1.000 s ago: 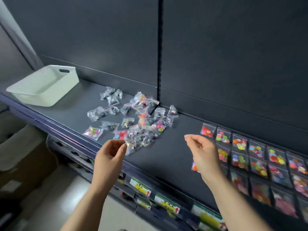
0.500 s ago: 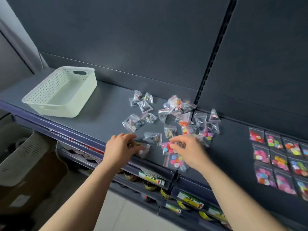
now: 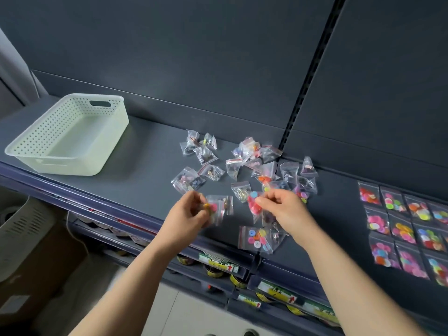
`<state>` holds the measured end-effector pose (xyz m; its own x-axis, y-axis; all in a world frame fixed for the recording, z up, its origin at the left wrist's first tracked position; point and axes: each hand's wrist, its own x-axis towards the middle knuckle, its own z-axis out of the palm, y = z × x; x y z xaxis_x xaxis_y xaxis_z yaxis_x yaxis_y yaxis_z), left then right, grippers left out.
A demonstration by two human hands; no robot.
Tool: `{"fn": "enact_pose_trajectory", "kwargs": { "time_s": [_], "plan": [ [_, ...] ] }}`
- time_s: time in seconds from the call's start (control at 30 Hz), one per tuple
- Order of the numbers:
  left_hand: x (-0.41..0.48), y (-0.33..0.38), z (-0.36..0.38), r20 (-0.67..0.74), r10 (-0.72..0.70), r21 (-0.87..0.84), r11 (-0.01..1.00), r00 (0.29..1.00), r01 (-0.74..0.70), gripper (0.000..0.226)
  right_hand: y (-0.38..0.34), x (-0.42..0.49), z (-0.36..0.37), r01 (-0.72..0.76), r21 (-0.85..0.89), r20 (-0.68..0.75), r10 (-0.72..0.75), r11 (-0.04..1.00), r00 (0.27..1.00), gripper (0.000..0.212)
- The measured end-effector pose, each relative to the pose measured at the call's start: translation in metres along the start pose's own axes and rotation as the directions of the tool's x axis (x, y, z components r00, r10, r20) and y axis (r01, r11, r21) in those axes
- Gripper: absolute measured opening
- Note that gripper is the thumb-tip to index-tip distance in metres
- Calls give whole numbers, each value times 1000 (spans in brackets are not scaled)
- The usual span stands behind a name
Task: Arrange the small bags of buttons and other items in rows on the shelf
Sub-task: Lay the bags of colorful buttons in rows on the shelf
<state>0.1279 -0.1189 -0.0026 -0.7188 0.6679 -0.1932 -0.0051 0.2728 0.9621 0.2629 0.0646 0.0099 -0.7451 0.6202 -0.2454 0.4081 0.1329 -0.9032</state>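
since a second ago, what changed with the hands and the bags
Both hands came down from hovering in front of the shelf to the near edge of the loose pile. The left hand now pinches a bag of buttons, and the right hand pinches a second bag with red and blue buttons. The white basket and the rows of bags on the right stayed put.
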Motion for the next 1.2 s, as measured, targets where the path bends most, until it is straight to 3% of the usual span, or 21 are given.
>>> {"fn": "enact_pose_trajectory", "kwargs": {
  "time_s": [0.1, 0.17, 0.23, 0.33, 0.5, 0.57, 0.63, 0.73, 0.83, 0.93, 1.1, 1.2],
  "plan": [
    [4, 5, 26, 127, 24, 183, 982, 992, -48, 15, 7, -6, -20, -41, 165, -64, 53, 985, 997, 14],
    [9, 5, 38, 221, 38, 483, 864, 975, -143, 29, 13, -10, -30, -63, 240, -96, 88, 969, 992, 19],
    [15, 6, 48, 277, 26, 650, 731, 961, -207, 32, 18, -15, -39, -60, 278, -122, 97, 959, 988, 15],
    [22, 9, 58, 301, 41, 713, 654, 953, -254, 19, 27, -18, -50, -58, 286, -140, 101, 956, 985, 16],
    [27, 6, 58, 319, 61, 754, 588, 946, -292, 12, 36, -18, -59, -71, 140, -138, 90, 988, 986, 17],
    [27, 4, 55, 338, 85, 737, 595, 937, -320, 9, 39, -15, -66, -77, 122, -162, 96, 990, 982, 18],
    [29, 3, 52, 325, 112, 674, 669, 939, -313, 9, 39, -13, -73, -85, 117, -192, 107, 989, 976, 14],
    [36, 10, 51, 217, 145, 558, 793, 965, -245, 8, 40, -8, -80, -105, 106, -224, 126, 989, 966, 11],
    [42, 21, 58, 77, 203, 447, 868, 976, -216, 7, 42, 1, -85, -145, 63, -245, 156, 987, 957, 21],
    [49, 32, 67, -27, 153, 246, 959, 988, -142, 3, 47, 15, -89, -173, -17, -274, 162, 985, 948, 29],
    [52, 52, 77, -15, 84, 64, 994, 996, -83, 21, 51, 34, -86, -201, -257, -303, 119, 945, 946, 26],
    [50, 58, 81, -21, 81, 46, 996, 996, -80, 19, 51, 38, -88, -236, -281, -294, 150, 931, 944, 14]
  ]
}}
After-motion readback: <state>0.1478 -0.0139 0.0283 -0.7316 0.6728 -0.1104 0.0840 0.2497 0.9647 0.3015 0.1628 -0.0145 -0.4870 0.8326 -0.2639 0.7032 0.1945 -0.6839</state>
